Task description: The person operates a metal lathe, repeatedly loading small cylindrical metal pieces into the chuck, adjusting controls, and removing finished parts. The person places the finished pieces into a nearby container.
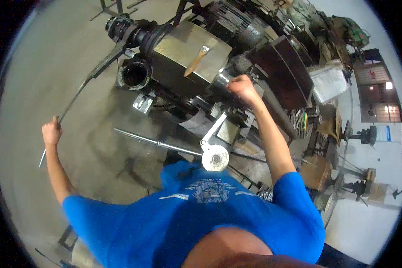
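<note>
Out to the left, my left hand [52, 133] is closed round a long metal bar [79, 91]. The bar slants up to a dark, greasy shaft end [128, 33] on the machine, and its thin tip pokes out below my fist. My right hand [244, 88] is a closed fist against a shiny round metal part [221, 80] at the right end of the machine's box-shaped housing [174, 51]. What its fingers hold, if anything, is hidden. A paintbrush with a wooden handle [194, 64] lies on top of that housing.
Close in front of my body, a lever rod [161, 144] juts left from a white round dial [215, 158]. A dark open pipe end [135, 75] sits below the shaft. Several tools [301, 120] lie on the right, near a plastic-wrapped packet [328, 82].
</note>
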Tool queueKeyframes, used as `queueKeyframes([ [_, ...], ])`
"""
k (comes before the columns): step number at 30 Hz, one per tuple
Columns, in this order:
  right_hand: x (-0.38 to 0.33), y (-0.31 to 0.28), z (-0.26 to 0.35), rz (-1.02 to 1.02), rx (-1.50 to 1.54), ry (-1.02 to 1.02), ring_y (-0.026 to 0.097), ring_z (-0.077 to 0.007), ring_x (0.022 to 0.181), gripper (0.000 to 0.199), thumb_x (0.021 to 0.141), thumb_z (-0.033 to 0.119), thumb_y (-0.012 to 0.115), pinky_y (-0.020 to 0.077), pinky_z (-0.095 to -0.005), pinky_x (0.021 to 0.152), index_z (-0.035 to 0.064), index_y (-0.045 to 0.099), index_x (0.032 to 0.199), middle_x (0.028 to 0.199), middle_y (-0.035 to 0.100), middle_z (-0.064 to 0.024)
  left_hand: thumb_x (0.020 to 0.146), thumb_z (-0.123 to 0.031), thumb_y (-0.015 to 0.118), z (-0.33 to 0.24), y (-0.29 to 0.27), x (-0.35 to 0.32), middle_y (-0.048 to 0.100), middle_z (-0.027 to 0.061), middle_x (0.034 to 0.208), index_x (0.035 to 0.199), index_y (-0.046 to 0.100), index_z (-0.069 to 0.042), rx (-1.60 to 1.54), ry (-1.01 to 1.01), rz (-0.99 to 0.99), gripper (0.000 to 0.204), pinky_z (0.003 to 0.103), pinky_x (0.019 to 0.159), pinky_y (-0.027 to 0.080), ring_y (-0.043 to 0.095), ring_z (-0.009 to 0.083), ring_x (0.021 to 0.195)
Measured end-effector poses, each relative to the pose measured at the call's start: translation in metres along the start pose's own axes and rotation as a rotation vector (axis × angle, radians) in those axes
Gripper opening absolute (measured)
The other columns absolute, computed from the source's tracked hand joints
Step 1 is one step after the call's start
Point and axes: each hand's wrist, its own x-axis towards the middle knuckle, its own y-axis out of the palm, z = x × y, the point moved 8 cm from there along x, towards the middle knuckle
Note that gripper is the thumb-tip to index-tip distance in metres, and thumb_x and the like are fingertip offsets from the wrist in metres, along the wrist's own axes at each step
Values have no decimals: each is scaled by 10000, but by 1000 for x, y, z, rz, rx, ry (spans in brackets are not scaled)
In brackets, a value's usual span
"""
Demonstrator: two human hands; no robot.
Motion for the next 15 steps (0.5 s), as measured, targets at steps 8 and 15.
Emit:
queueKeyframes([
  [8,-13,-23,1,-109,-129,-151,585,-223,700,302,566,193,556,448,-304,637,29,628,810,756,608,-142,747,-159,568,-49,-45,32,593,157,747,940,584,-50,-365,-110,-65,222,338,657,457,584,254,707],
  [15,-135,-78,-25,-462,96,-235,571,-153,826,339,575,90,524,432,-280,736,0,598,893,870,614,-107,756,-187,562,-241,76,74,602,112,740,1011,519,79,-952,63,439,371,283,542,456,581,161,587],
])
